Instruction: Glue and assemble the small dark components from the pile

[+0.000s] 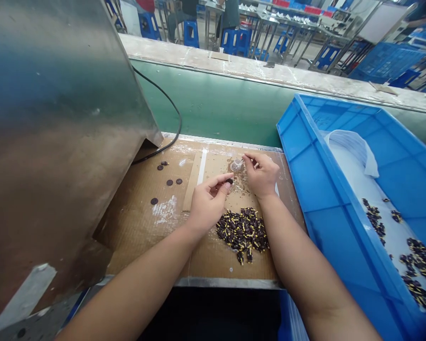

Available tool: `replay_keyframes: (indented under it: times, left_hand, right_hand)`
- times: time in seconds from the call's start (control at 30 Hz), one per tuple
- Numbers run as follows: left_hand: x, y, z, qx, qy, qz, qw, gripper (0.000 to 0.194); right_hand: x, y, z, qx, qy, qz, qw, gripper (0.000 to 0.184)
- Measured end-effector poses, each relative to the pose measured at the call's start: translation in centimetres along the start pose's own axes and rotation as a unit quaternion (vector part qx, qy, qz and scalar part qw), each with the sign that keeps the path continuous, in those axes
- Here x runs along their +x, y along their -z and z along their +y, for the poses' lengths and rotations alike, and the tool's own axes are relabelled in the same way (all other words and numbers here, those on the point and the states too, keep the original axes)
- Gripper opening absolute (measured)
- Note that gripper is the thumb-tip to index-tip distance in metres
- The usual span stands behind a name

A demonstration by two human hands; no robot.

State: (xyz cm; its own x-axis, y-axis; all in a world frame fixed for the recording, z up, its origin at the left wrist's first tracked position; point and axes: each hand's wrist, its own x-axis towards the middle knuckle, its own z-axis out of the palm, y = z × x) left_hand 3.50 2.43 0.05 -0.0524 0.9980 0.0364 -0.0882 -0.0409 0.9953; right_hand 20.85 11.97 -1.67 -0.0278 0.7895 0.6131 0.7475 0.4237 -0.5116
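Note:
Between the thumb and fingers of my left hand [209, 201] is a small dark round disc [229, 181]. My right hand [261, 173] is closed in a pinch beside a small clear plastic cup [236, 165]; what its fingertips hold is too small to make out. Both hands are over a cardboard sheet [213, 166] on the bench. Just below them lies a pile of small dark pieces with yellow ends [243, 229]. Several loose dark discs [169, 182] lie on the cardboard to the left.
A large metal housing [64, 118] stands at the left, with a black cable [179, 116] curving behind it. On the right, a blue crate [326, 208] holds white sheeting and more dark and yellow pieces [419, 265]. A green panel [216, 104] rises behind the bench; beyond are blue stools and people.

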Motion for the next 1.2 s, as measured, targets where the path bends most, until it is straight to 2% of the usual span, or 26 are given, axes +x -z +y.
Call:
replay_keyframes:
  times: [0.17,0.27,0.33,0.43,0.53,0.6,0.7,0.83,0.93,1.0,1.07,1.13,1.2]
  left_hand:
    - [0.3,0.1,0.1,-0.025,-0.002,0.019,1.000,0.032]
    - [0.3,0.3,0.1,-0.041,0.000,0.031,0.999,0.036]
    - [0.2,0.4,0.1,-0.047,-0.001,0.041,0.998,0.036]
    - [0.2,0.6,0.3,-0.054,-0.003,0.062,0.997,0.032]
    - [0.3,0.7,0.5,-0.050,-0.008,0.076,0.996,0.028]
    - [0.3,0.8,0.6,-0.037,-0.022,0.073,0.996,0.025]
    - [0.1,0.8,0.4,-0.005,-0.056,0.056,0.997,0.020]
    - [-0.3,0.9,-0.1,0.059,-0.101,0.036,0.992,0.022]
    - [-0.2,1.1,0.0,0.057,-0.123,0.043,0.990,0.019]
    - [0.0,1.2,0.2,-0.020,-0.093,0.046,0.994,0.018]
    - [0.3,1.2,0.5,-0.154,-0.023,0.034,0.987,0.022]
    - [0.4,1.2,0.7,-0.271,0.044,0.023,0.961,0.025]
    - [0.4,1.3,0.9,-0.322,0.078,0.016,0.943,0.026]
  right_hand:
    - [0.2,0.4,0.2,0.003,-0.006,0.007,1.000,0.020]
    - [0.2,1.4,-0.8,0.046,-0.060,0.034,0.997,0.019]
    - [-0.1,2.3,-2.1,0.121,-0.112,0.049,0.985,0.018]
    - [-1.5,3.7,-4.6,0.282,-0.198,0.011,0.939,0.021]
    - [-3.2,4.3,-6.8,0.410,-0.275,-0.077,0.866,0.027]
    - [-4.0,4.3,-7.7,0.463,-0.303,-0.105,0.826,0.030]
    - [-4.3,3.9,-8.2,0.505,-0.321,-0.110,0.793,0.032]
    - [-4.0,3.8,-8.1,0.514,-0.340,-0.113,0.779,0.034]
    - [-4.0,4.0,-8.1,0.532,-0.345,-0.117,0.764,0.034]
    - [-4.1,4.2,-8.2,0.550,-0.339,-0.116,0.754,0.031]
    - [-4.2,4.3,-8.3,0.557,-0.326,-0.109,0.756,0.028]
    - [-4.2,4.4,-8.5,0.549,-0.308,-0.096,0.771,0.026]
    - [-4.2,4.5,-8.8,0.534,-0.284,-0.083,0.792,0.024]
